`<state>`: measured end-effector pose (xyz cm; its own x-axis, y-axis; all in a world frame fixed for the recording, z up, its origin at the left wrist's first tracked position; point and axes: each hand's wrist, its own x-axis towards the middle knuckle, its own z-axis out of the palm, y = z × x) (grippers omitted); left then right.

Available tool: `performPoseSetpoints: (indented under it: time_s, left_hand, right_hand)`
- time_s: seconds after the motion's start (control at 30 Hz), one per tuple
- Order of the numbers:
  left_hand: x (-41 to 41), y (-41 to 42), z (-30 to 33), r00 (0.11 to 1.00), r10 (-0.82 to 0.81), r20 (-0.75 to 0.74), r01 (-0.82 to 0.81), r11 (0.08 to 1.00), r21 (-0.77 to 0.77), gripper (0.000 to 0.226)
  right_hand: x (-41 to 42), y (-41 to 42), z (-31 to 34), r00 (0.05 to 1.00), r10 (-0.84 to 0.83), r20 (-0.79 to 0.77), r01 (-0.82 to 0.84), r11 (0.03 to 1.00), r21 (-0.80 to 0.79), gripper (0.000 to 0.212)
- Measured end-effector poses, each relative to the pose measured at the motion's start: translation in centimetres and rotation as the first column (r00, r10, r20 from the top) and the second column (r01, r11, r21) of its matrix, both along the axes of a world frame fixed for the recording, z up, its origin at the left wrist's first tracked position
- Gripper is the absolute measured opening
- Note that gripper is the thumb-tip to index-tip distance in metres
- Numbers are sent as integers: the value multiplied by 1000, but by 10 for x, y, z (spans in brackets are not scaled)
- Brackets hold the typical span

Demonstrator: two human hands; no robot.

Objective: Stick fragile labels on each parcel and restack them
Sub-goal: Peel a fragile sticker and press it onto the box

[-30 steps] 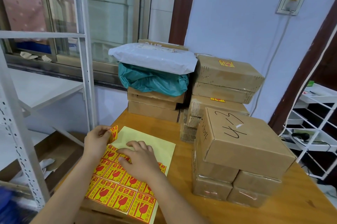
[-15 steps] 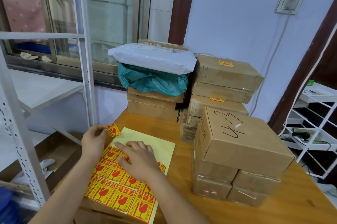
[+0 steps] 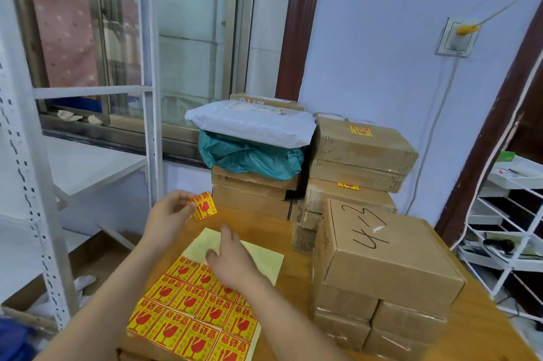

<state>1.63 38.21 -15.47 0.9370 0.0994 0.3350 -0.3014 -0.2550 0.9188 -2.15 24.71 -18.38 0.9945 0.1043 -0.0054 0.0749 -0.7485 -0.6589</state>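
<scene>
Head view: your left hand [image 3: 169,218] sits left of centre, its fingers pinched on one peeled label [image 3: 203,207], red and yellow, held in the air above the far edge of the sheet [image 3: 202,304]. Your right hand [image 3: 232,260] hovers low over the sheet's bare pale upper part, fingers loose and slightly spread, gripping nothing; whether it touches the paper you cannot tell from this angle. The sheet lies on the bench [image 3: 484,328] at lower centre, its near rows filled with labels.

At lower right of the frame stands a stack of parcels, the top box [image 3: 388,255] marked in black pen and bearing no label on the faces that show. Smaller boxes sit beneath it. Behind, toward centre right, a taller stack carries a labelled box [image 3: 363,144] on top, and a second label shows on the box two below. Left of that stack, a white mailer [image 3: 252,124] lies on a teal bag [image 3: 249,156], both on flat cartons. White shelving [image 3: 35,184] fills the left edge, a wall socket [image 3: 455,37] the upper right
</scene>
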Motion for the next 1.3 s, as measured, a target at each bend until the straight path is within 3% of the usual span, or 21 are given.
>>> performPoseSetpoints:
  time_s: [0.13, 0.2, 0.37, 0.57, 0.67, 0.87, 1.17, 1.3]
  left_hand:
    - [-13, -9, 29, 997, -25, 72, 23, 999, 34, 11]
    - [-21, -19, 42, 994, -35, 99, 33, 999, 22, 11]
    - [-44, -52, 75, 976, -86, 198, 92, 995, -26, 16]
    - [-73, -104, 106, 937, -182, 298, 176, 983, 47, 15]
    - [-86, -132, 117, 916, -255, 310, 253, 966, 45, 17]
    - [-106, -181, 127, 871, -398, 289, 390, 917, 89, 14]
    - [-104, -216, 117, 881, -431, 196, 423, 902, 83, 14]
    - [-100, -222, 104, 897, -409, 167, 386, 909, 156, 15]
  right_hand:
    - [-12, -14, 47, 983, -183, -1, 169, 910, 378, 43]
    - [-23, -20, 71, 971, -236, 30, 193, 856, 479, 41]
    - [-61, -47, 127, 902, -246, 355, 117, 930, 347, 34]
    - [-88, -104, 159, 848, -282, 449, 158, 942, 295, 27]
    - [-102, -135, 167, 840, -301, 452, 171, 937, 305, 13]
    - [-127, -189, 176, 858, -323, 398, 189, 921, 340, 22]
    - [-133, -232, 162, 850, -427, 309, 284, 865, 413, 23]
    - [-126, -240, 149, 863, -430, 264, 313, 867, 389, 25]
